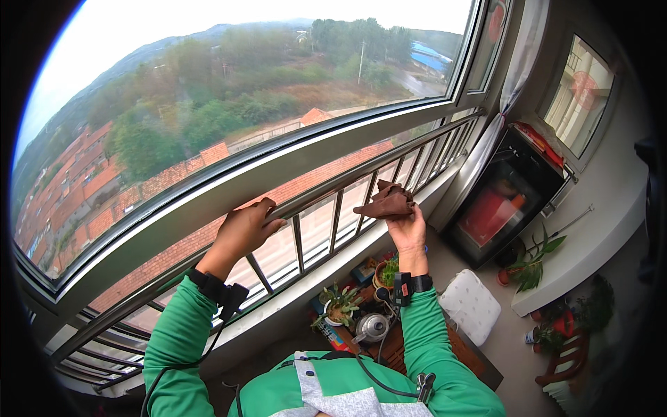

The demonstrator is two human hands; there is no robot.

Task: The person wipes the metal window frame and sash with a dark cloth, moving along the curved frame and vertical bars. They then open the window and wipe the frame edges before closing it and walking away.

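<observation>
Brown cloth [386, 202] bunched beside the window railing [337, 217].
The right hand [406, 233] holds it from below, grip closed; the left hand [243, 233] curls at the railing, its grasp unclear. Gathering the loose folds firmly should help keep them from snagging on the bars.

Rag [389, 203] – matt cloth; railing [316, 191] – glossy metal

Two hands [240, 235] [407, 235], one brown cloth [386, 203], one handrail [340, 178], one kettle [373, 326], one cushion [472, 306], one black cabinet [520, 179]
</observation>
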